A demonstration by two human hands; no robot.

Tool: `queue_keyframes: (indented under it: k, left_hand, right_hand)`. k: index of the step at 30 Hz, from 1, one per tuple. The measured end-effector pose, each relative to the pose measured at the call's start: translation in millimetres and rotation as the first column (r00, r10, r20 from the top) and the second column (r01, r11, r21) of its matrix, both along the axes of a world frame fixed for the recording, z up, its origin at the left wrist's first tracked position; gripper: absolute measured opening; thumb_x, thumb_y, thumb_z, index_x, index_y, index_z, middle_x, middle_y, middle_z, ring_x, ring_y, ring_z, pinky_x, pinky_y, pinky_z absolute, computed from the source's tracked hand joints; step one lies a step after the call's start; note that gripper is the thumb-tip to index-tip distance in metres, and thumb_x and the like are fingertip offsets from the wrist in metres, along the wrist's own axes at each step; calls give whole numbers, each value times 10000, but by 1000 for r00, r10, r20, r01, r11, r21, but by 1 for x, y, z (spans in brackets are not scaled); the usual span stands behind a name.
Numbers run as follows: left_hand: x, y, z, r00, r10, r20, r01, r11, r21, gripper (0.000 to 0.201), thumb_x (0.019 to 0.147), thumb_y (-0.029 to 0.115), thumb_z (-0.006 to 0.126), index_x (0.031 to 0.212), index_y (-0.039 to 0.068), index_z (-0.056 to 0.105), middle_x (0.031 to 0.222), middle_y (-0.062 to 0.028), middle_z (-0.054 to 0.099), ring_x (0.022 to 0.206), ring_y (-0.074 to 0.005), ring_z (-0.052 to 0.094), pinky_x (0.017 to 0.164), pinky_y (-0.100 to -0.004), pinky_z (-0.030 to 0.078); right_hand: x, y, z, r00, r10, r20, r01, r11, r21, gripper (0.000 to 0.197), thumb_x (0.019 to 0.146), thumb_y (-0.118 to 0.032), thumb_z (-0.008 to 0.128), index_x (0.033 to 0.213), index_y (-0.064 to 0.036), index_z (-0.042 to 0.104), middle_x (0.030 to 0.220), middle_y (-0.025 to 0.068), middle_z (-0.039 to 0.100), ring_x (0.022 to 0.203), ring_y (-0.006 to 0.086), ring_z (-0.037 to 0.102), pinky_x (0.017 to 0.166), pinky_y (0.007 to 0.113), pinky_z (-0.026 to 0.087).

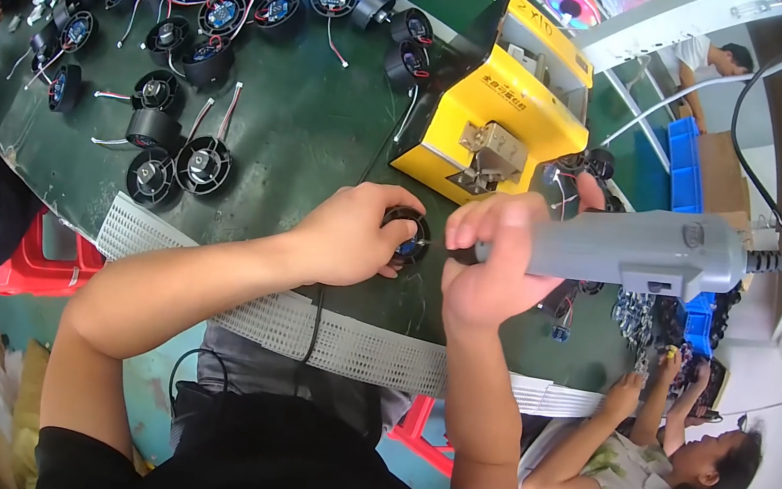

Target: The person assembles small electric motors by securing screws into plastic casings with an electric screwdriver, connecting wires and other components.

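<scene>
Your left hand (pixel 352 234) and right hand (pixel 495 260) meet at the near edge of the worktop (pixel 307 131), a small fan unit (pixel 409 237) between them. Your right hand holds a power screwdriver (pixel 643 252) extending rightward. Behind your hands stands a box-shaped machine (pixel 504 99). Loose fan units (pixel 180 31) lie spread over the worktop's far left. A perforated strip (pixel 327 336) runs along the near edge.

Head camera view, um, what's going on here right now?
A person sits at a green table. Their left hand grips a small round black fan against the table edge, while the right hand holds a grey electric screwdriver with its tip at the fan. More black fans with wires lie scattered across the table, and a yellow machine stands just behind the hands. Another person works at the right.
</scene>
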State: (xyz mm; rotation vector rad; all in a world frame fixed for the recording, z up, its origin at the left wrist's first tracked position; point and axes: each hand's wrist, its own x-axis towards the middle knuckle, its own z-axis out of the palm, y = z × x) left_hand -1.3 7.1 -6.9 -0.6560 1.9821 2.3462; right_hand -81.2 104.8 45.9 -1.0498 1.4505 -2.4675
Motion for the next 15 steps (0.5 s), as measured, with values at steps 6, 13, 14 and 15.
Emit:
queue_keyframes:
  k: [6,13,14,15]
  left_hand:
    - [1,0,-3,1000,5,1,-5,1000,-7,296,940,119,538,1177,-49,595,881,-178,691,691,-207,713,643,-311,575]
    - [2,-1,2,1000,6,18,-5,1000,-29,295,940,117,537,1175,-53,594,877,-174,694,685,-202,710,639,-308,572]
    - [2,-1,3,1000,4,21,-3,999,-32,294,939,114,536,1174,-54,594,882,-175,694,685,-203,710,636,-308,572]
    - [2,-2,4,1000,2,23,-1,999,-35,293,939,111,535,1172,-55,594,887,-176,694,685,-204,710,634,-307,572]
  right_hand:
    - [8,-1,-6,995,65,75,-63,998,-20,583,853,53,542,1341,20,225,657,72,518,492,137,502,507,291,484]
    - [10,-2,-12,995,86,54,-85,996,-23,547,869,23,568,1307,45,241,653,74,523,497,135,505,508,285,481]
    - [10,-3,-14,995,85,56,-84,996,-22,547,869,23,568,1307,45,241,653,74,523,497,135,505,508,285,481]
    - [10,-3,-16,999,50,4,-50,999,22,512,880,-10,542,1304,-1,256,639,68,485,482,139,475,480,290,466]
